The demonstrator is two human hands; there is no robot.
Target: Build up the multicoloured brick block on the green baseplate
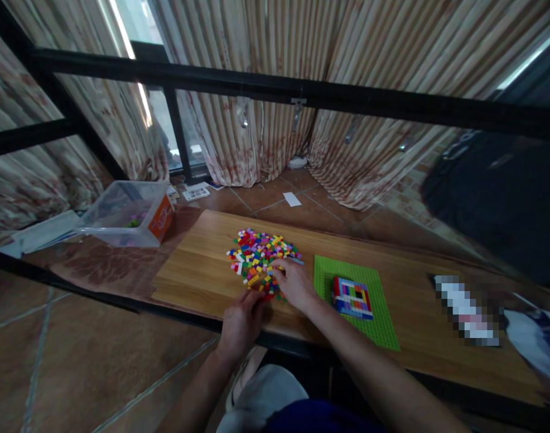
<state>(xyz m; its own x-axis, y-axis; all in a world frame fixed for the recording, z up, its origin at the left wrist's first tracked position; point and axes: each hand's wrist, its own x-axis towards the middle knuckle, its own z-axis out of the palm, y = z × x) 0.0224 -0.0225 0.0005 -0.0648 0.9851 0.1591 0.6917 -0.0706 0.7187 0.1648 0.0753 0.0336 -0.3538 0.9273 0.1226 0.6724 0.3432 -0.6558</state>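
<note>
A loose pile of small coloured toy bricks [257, 249] is spread on the wooden board. My right hand [294, 284] reaches over the pile's right side, fingers bent down among the bricks; whether one is pinched there is too small to tell. At the pile's near edge, my left hand [242, 320] has its fingers curled together, and anything inside them is hidden. Right of the pile lies a green studded baseplate [383, 322]. On it stands a low block-built structure [352, 298] with red and blue sides and a multicoloured top with a dark opening.
A clear plastic box [117, 234] with an orange label stands at the left, a few pieces inside. The wooden board [189, 264] lies on the table. A black metal bar [275, 90] crosses behind. A dark-clothed person [500, 198] is at the right, near a blurred-out item [467, 310].
</note>
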